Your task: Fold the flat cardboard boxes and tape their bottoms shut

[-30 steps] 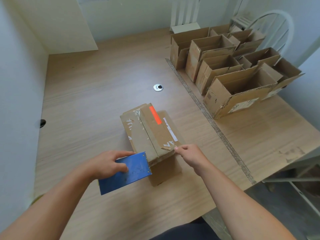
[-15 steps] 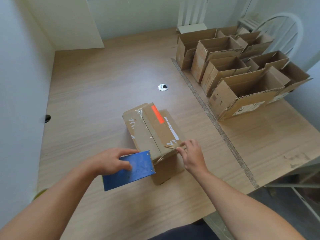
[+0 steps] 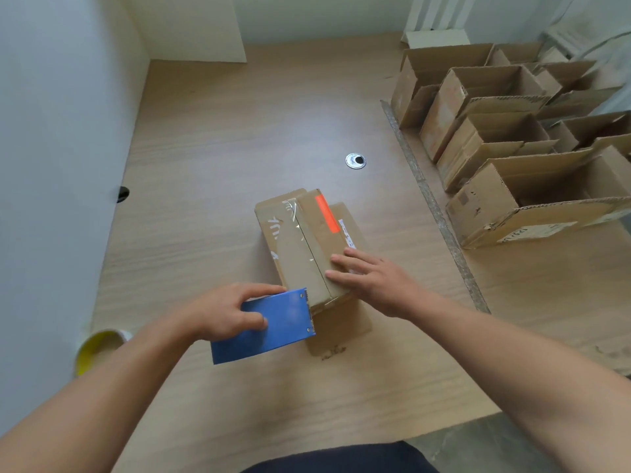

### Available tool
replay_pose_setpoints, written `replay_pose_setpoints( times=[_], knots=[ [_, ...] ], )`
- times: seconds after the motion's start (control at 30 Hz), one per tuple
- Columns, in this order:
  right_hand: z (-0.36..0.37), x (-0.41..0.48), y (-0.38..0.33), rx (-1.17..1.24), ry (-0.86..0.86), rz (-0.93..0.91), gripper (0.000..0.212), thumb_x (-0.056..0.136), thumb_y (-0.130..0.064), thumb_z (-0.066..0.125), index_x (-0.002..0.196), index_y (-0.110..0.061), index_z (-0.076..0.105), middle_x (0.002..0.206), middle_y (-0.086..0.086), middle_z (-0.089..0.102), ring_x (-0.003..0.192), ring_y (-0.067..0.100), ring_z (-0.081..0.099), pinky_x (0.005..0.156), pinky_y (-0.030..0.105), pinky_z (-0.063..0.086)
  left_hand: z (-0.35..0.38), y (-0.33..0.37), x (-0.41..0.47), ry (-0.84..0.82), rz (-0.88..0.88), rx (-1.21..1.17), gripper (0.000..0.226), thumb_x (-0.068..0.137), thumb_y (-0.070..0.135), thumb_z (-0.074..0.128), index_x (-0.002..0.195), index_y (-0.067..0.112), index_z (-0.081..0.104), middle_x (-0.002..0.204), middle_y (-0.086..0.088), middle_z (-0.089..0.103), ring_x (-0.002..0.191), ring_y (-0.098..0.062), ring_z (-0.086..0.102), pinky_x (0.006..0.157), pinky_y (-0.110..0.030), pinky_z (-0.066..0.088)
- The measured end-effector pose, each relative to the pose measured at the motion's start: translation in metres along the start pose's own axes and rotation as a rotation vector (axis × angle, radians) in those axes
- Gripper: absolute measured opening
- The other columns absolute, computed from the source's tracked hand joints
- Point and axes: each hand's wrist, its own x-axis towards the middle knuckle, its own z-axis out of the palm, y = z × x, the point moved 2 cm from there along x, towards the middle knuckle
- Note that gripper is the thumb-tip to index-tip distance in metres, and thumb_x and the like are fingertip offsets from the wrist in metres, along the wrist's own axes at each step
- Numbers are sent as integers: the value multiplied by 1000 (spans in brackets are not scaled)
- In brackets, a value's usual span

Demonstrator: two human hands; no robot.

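Box [image 3: 307, 247] set bottom-up mid-desk [image 3: 222, 148], flaps closed, seam turned upward so tape can be run along it. Glossy tape seen on seam.
Dispenser [image 3: 273, 326] held at box's near edge, toothed end against flap corner; judged placed for strip to be ended or cut there.
Left hand [image 3: 222, 312] clamped on dispenser, fingers [image 3: 259, 288] curled round it.
Right hand [image 3: 372, 281] laid on box's near right flap, fingers [image 3: 345, 259] straight and apart, flaps pressed flat, box steadied.
Open boxes [image 3: 512, 148] parked right of box, out of work area.
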Motion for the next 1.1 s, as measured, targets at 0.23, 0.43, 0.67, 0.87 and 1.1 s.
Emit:
replay_pose_setpoints(
  times=[0.23, 0.43, 0.67, 0.87, 1.1],
  knots=[
    [5, 6, 15, 4, 13, -64, 85, 76, -21, 86, 142, -45, 38, 148, -7, 51, 133, 23, 53, 65, 37, 55, 16, -12, -16, 118, -11, -14, 56, 71, 51, 49, 121, 72, 37, 121, 27, 56, 101, 0, 56, 83, -22, 47],
    [17, 3, 24, 27, 39, -88, 85, 78, -18, 83, 145, -43, 37, 151, -4, 46, 135, 28, 49, 72, 45, 57, 17, -26, -43, 187, -38, -20, 54, 64, 64, 42, 116, 75, 37, 125, 33, 53, 106, 4, 53, 88, -19, 44],
    [10, 6, 20, 55, 18, -21, 55, 96, -69, 28, 146, -49, 34, 152, -13, 44, 140, 15, 35, 91, 45, 51, 17, -49, -47, 214, -162, -25, 57, 69, 55, 47, 121, 74, 37, 125, 23, 58, 103, -7, 55, 90, -28, 46],
    [8, 7, 10, 72, 80, 12, 47, 99, -65, 26, 137, -46, 48, 142, -8, 55, 132, 21, 47, 86, 47, 53, 12, -53, -34, 237, -210, -46, 67, 69, 50, 49, 135, 62, 41, 131, 23, 54, 108, -9, 53, 92, -28, 45],
    [7, 9, 8, 7, 115, -29, 43, 92, -51, 46, 131, -36, 57, 136, -2, 61, 125, 29, 56, 81, 45, 52, 5, -40, -14, 249, -220, 143, 61, 87, 40, 54, 142, 58, 34, 128, 11, 59, 97, -15, 50, 74, -29, 37]
  ],
)
